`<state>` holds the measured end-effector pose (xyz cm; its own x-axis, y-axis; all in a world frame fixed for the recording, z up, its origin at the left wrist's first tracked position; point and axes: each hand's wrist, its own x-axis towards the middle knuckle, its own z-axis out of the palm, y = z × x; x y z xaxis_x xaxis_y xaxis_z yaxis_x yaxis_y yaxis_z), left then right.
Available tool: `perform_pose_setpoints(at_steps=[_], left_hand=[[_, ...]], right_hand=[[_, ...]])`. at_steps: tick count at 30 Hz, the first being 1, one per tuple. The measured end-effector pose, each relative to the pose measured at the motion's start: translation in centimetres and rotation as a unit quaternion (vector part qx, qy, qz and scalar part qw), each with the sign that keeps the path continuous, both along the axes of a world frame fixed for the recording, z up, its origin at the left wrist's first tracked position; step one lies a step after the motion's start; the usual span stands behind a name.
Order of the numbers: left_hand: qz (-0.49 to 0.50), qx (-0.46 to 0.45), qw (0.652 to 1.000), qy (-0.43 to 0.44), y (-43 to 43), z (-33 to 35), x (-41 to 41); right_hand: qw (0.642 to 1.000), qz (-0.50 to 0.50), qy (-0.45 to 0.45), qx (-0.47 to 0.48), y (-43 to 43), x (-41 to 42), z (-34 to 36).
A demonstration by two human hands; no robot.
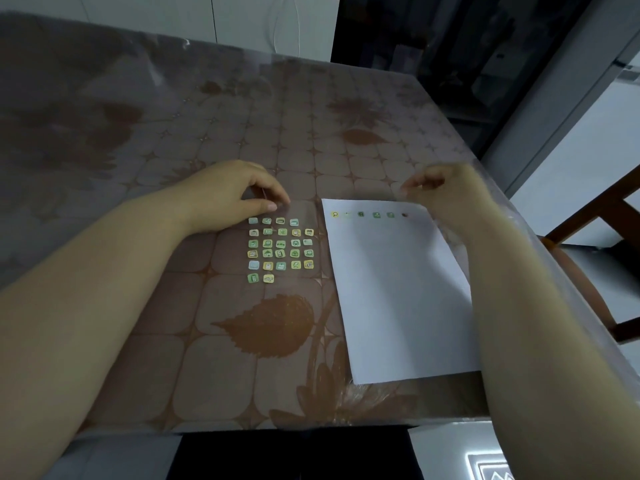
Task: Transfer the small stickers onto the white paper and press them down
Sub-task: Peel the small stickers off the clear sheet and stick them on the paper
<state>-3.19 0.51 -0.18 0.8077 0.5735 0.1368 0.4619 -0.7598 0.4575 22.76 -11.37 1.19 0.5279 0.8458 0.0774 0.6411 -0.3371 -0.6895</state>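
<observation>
The small stickers (280, 249) lie in a grid on a clear backing sheet on the worktop (242, 133), just left of the white paper (398, 289). Six stickers already sit in a row (369, 214) along the top edge of the paper; approx. 26 remain in the grid.

The left hand (228, 195) rests at the top edge of the grid, thumb and index finger close together near the top row, w/ nothing visible between them. The right hand (446, 192) hovers over the top right corner of the paper; it is blurred, so I cannot tell if its fingers are together or hold a sticker.

Risks, in my judgement:
- The clear backing may lift or slide when a sticker is peeled, if the left hand does not hold it down.
- A sticker can fold and stick to the fingers, because it is so small.
- The paper is loose and tilted, so it may shift under pressing, and the row gets crooked.
</observation>
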Motion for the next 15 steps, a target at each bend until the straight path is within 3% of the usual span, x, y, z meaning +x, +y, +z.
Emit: perform_pose_setpoints(at_steps=[3, 7, 15], left_hand=[[0.008, 0.001, 1.0, -0.004, 0.0, 0.2, 0.0], [0.025, 0.0, 1.0, -0.012, 0.1, 0.3, -0.1], [0.017, -0.017, 1.0, -0.013, 0.1, 0.2, 0.1]], right_hand=[[0.994, 0.094, -0.009, 0.061, 0.5, -3.7, 0.8], [0.971, 0.22, -0.092, 0.014, 1.8, -8.8, 0.0], [0.976, 0.191, -0.102, 0.008, 2.9, -10.2, -1.8]])
